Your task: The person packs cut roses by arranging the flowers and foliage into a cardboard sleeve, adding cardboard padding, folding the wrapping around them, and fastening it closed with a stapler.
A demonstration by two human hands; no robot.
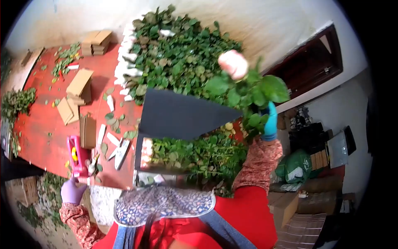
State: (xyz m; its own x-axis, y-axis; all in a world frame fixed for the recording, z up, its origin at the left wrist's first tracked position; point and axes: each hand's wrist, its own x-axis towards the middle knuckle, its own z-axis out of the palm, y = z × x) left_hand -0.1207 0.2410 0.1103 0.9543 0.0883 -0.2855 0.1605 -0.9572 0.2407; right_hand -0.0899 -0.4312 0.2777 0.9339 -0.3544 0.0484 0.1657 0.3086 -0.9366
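My right hand [270,122], in a teal glove, is closed round the leafy stem of a pink rose [233,64]. The bloom points up and left, above a dark pointed board [182,114]. My left hand [73,191], in a purple glove, is at the table's front edge, just below a pink tape dispenser [77,155]. Its fingers are bent, and whether they hold anything is too small to tell. Below the board lie pale pink roses [146,152] with leafy stems.
The red table [45,137] carries cardboard pieces [79,85], a white-handled tool [121,154] and loose leaves. A large pile of leafy stems [182,58] lies along the wall. Green bag [297,165] and boxes [284,207] stand at the right.
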